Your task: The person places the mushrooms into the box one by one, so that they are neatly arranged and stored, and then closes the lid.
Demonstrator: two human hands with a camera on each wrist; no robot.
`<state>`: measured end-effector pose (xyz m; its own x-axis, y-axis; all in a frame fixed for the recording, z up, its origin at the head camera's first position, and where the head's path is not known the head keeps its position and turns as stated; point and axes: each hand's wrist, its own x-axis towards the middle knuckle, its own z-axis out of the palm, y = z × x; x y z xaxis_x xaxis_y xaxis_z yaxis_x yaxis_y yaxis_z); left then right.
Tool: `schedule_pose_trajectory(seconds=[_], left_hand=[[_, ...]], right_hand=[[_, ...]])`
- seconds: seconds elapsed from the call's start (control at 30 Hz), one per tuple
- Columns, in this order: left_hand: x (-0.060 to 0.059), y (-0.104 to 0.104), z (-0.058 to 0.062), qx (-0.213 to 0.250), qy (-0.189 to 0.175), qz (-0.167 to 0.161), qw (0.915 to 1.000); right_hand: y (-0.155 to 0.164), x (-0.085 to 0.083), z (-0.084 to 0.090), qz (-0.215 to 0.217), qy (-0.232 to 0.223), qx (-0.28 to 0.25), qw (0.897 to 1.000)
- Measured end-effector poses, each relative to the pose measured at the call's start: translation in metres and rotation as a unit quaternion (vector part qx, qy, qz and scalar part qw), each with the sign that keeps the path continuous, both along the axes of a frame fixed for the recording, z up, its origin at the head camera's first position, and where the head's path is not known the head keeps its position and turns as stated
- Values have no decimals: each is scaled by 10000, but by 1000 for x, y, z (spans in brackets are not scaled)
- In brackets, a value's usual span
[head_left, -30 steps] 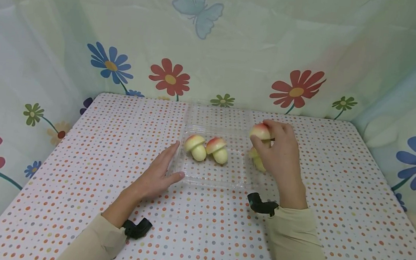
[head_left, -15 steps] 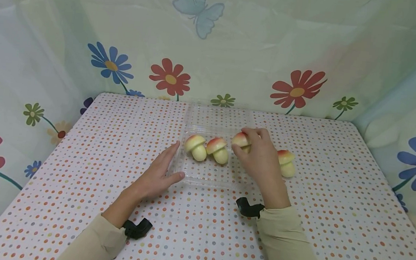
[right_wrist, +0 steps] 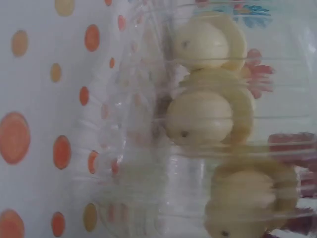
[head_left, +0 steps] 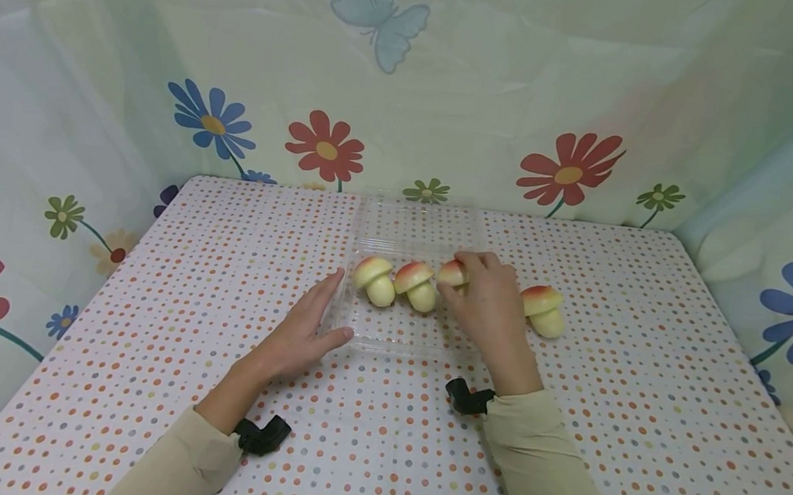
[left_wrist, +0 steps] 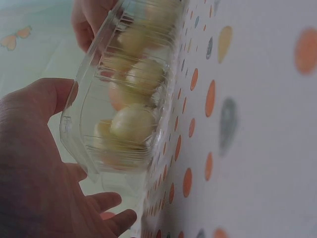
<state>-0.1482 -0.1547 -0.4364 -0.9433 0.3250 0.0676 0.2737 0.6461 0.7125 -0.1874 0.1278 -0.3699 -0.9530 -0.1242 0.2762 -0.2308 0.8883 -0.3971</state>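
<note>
A clear plastic clamshell tray (head_left: 396, 338) lies open on the dotted tablecloth. Two toy mushrooms, one at the left (head_left: 374, 278) and one beside it (head_left: 416, 285), lie inside. My right hand (head_left: 484, 302) pinches a third toy mushroom (head_left: 452, 274) and holds it in the tray beside the second. A fourth mushroom (head_left: 543, 310) lies on the cloth right of the tray. My left hand (head_left: 305, 326) rests flat against the tray's left edge (left_wrist: 74, 119). Through the tray wall, the right wrist view shows the pale stems of the mushrooms (right_wrist: 200, 116).
The tray's clear lid (head_left: 420, 222) lies folded back behind it. The dotted tablecloth (head_left: 638, 394) covers the whole table. Flower-printed fabric walls (head_left: 566, 168) rise close behind and on both sides.
My right hand carried a mushroom from the right of the tray leftward into it, beside the other two. That uncovered the fourth mushroom on the cloth. The left hand stayed put.
</note>
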Motion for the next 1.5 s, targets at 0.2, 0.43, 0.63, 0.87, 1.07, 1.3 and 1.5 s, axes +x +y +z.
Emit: schedule_pose_trajectory(seconds=[0.2, 0.43, 0.63, 0.87, 1.07, 1.3, 1.5], left_hand=[[0, 0, 0, -5, -26, 12, 10000], [0, 0, 0, -21, 8, 6, 10000], [-1, 0, -1, -41, 60, -6, 10000], [0, 0, 0, -31, 68, -10, 10000], [0, 0, 0, -13, 20, -26, 10000], [-1, 0, -2, -42, 64, -11, 10000], [-1, 0, -1, -59, -2, 18, 10000]], right_hand=[[-2, -2, -6, -147, -20, 256, 9996], [-5, -4, -9, -394, -112, 429, 9982], [-6, -5, -11, -526, -199, 561, 9968], [-9, -4, -12, -517, -303, 608, 9963], [-10, -3, -15, -508, -220, 608, 9966], [-12, -2, -16, -504, -286, 640, 9963], [-13, -2, -17, -484, -296, 700, 9959]])
